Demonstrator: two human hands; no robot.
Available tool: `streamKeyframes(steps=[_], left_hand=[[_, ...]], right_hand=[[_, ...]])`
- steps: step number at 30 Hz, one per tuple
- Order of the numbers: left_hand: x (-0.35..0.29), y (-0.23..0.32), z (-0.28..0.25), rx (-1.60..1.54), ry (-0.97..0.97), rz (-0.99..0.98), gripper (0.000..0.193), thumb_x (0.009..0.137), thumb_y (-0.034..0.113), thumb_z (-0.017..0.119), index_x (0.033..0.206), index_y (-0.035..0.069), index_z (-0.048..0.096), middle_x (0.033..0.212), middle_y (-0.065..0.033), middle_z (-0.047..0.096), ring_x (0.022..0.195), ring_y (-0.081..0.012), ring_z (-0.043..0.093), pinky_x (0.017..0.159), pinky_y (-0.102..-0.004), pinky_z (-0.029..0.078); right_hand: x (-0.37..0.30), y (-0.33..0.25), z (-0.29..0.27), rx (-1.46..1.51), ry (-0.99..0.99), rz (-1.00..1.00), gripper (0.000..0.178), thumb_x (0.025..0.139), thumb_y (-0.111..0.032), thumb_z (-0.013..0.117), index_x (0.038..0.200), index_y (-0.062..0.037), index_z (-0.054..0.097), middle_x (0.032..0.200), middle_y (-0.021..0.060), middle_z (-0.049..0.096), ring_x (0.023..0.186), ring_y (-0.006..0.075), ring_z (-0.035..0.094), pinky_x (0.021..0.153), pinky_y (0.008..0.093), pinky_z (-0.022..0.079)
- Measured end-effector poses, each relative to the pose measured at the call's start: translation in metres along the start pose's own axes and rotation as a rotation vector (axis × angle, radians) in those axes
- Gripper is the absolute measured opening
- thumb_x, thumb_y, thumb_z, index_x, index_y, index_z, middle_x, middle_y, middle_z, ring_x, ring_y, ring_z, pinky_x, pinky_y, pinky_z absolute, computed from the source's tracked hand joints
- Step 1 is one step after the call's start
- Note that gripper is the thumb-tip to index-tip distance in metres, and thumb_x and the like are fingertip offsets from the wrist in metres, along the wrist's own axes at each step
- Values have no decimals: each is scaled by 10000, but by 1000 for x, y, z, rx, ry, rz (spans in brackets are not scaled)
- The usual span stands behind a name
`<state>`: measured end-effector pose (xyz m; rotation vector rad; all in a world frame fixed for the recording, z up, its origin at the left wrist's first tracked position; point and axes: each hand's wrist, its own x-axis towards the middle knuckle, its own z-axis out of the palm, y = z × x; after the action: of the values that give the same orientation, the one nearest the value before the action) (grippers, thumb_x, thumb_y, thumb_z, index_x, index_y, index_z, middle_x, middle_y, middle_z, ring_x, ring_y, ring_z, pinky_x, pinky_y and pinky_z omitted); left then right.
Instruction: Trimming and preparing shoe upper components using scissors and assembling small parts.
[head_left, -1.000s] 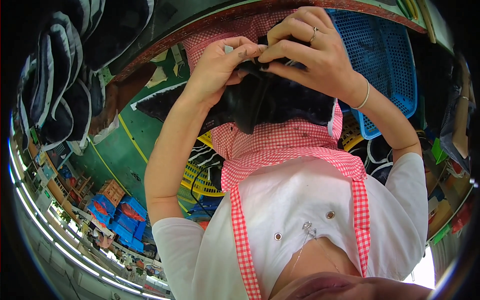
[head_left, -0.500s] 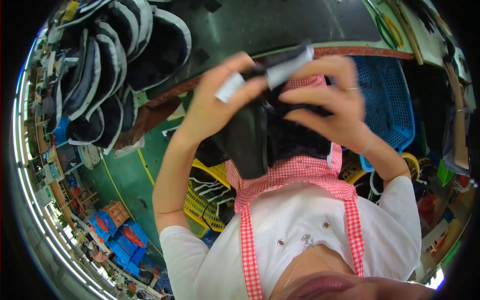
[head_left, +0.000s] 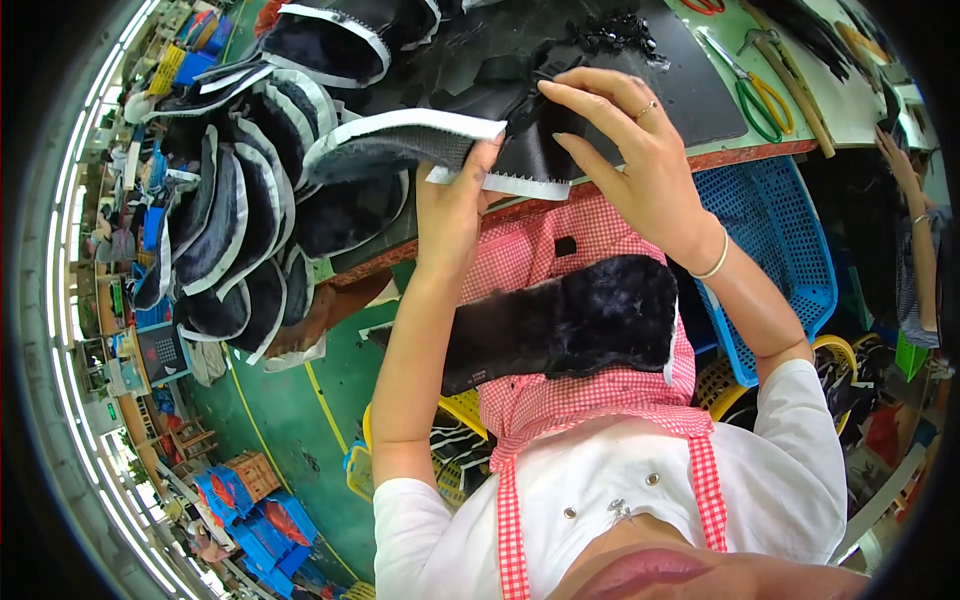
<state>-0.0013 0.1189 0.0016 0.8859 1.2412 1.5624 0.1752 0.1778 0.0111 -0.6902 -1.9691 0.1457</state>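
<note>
My left hand (head_left: 450, 215) grips a black upper piece (head_left: 400, 148) with white stitched edging, thumb on top, at the near edge of the bench. The piece is bent open, showing a dark mesh-like face and a smooth shiny one. At its right side is my right hand (head_left: 640, 160), thumb and forefinger apart, their tips next to shiny black material. Whether they touch it I cannot tell. Across my lap, over the red checked apron (head_left: 510, 255), lies a black furry piece (head_left: 600, 315) with a white edge.
Several white-edged black pieces (head_left: 230, 200) are piled at the left of the dark bench top (head_left: 690, 90). Black scraps (head_left: 620, 35) lie at the back. Green-and-yellow-handled scissors (head_left: 755, 95) and a hammer (head_left: 790, 80) lie at right. A blue basket (head_left: 770, 270) stands below the bench.
Both hands have moved apart, and the left now holds the piece over the bench edge. The right hand's fingers have spread. The furry piece on my lap has come into full view.
</note>
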Motion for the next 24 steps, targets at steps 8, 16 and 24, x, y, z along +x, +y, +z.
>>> streamKeyframes(steps=[8, 16, 24], left_hand=[[-2, -30, -8, -62, -53, -66, 288, 957, 140, 578, 1192, -25, 578, 1136, -76, 625, 1002, -162, 610, 846, -298, 495], [-20, -29, -2, 514, -67, 272, 330, 1008, 213, 466, 1156, -70, 551, 1084, -149, 591, 984, -217, 557, 855, -337, 426], [-44, -22, -10, 620, -204, 109, 346, 991, 247, 502, 1178, -39, 553, 1111, -173, 584, 998, -288, 559, 866, -389, 427]], right_hand=[[-15, 17, 25, 283, -280, 275, 202, 844, -161, 653, 1005, -38, 665, 901, 124, 684, 859, 306, 654, 765, 361, 517], [-20, -1, 34, 477, -9, 397, 219, 704, -150, 799, 853, -45, 677, 879, 70, 683, 856, 219, 623, 810, 311, 474], [-19, 3, 28, 459, 51, 360, 161, 719, -100, 768, 835, -48, 669, 878, 51, 653, 885, 204, 604, 808, 293, 461]])
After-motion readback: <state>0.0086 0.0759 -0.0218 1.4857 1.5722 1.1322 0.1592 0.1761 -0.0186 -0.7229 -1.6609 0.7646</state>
